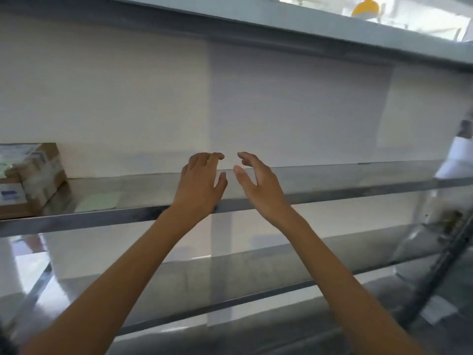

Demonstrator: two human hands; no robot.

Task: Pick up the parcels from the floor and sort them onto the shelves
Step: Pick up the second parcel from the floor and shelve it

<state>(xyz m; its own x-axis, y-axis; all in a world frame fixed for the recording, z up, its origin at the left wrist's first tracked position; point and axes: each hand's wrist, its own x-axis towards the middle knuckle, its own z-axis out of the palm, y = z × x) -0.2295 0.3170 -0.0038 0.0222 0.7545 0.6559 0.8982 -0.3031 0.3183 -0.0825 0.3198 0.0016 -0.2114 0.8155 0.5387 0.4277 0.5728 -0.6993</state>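
Now both empty hands, left hand (pixel 198 184) and right hand (pixel 258 187), are held over the middle shelf (pixel 332 192), fingers spread apart; boxes (pixel 28 179) are stacked far left.

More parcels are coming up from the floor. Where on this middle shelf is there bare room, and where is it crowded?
The middle shelf is bare from the pale green sheet rightward to the blurred upright post, including under the empty left hand and right hand. The far left end is crowded with stacked cardboard parcels. The lower shelf also looks bare.
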